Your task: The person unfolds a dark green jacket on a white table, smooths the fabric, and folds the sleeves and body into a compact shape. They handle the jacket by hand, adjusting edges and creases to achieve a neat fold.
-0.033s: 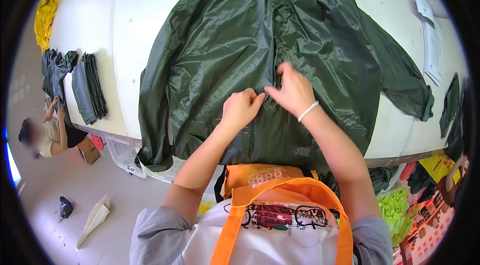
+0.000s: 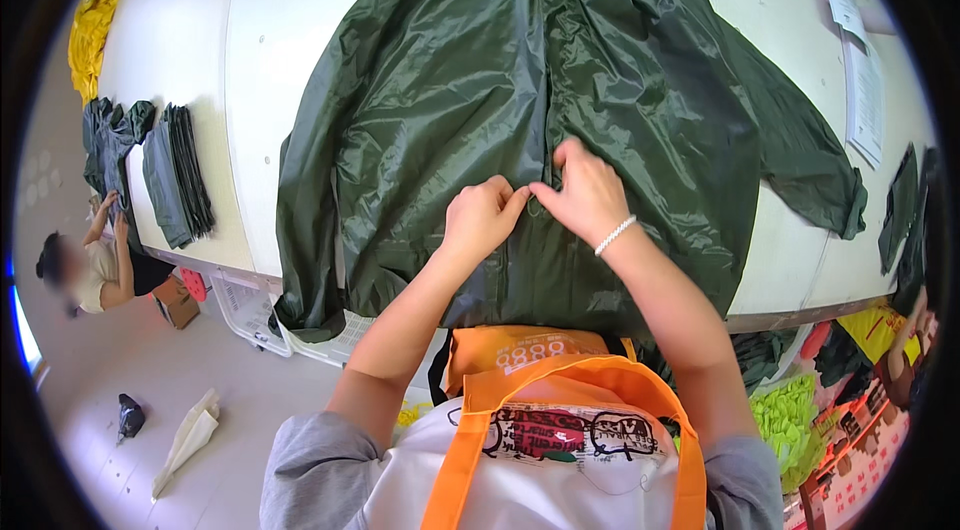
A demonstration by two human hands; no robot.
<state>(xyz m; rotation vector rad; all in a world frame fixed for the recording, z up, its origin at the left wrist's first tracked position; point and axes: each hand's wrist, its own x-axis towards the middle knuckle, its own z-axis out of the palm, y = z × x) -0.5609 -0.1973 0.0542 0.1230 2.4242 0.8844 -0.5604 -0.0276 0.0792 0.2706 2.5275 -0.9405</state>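
A dark green, shiny jacket (image 2: 430, 110) lies spread on the white table (image 2: 275, 20), front side up, with its sleeves out to both sides. Its front opening runs down the middle. At the lower part of that opening my left hand (image 2: 482, 216) pinches the jacket's front edge between thumb and fingers. My right hand (image 2: 590, 195), with a white beaded bracelet (image 2: 615, 236) at the wrist, has its fingers curled on the front flap just beside. The two thumb tips nearly meet. What exactly lies between the fingertips is too small to make out.
On the left stand a stack of folded dark green garments (image 2: 178, 175) and yellow fabric (image 2: 95, 20); a co-worker (image 2: 95, 270) handles cloth there. White baskets (image 2: 250, 315) sit under the table edge. Papers (image 2: 862, 95) and more dark green pieces (image 2: 897, 210) lie at the right.
My right hand has come slightly down, and its fingers have closed in toward the left hand at the front opening. My left hand and the jacket have hardly moved.
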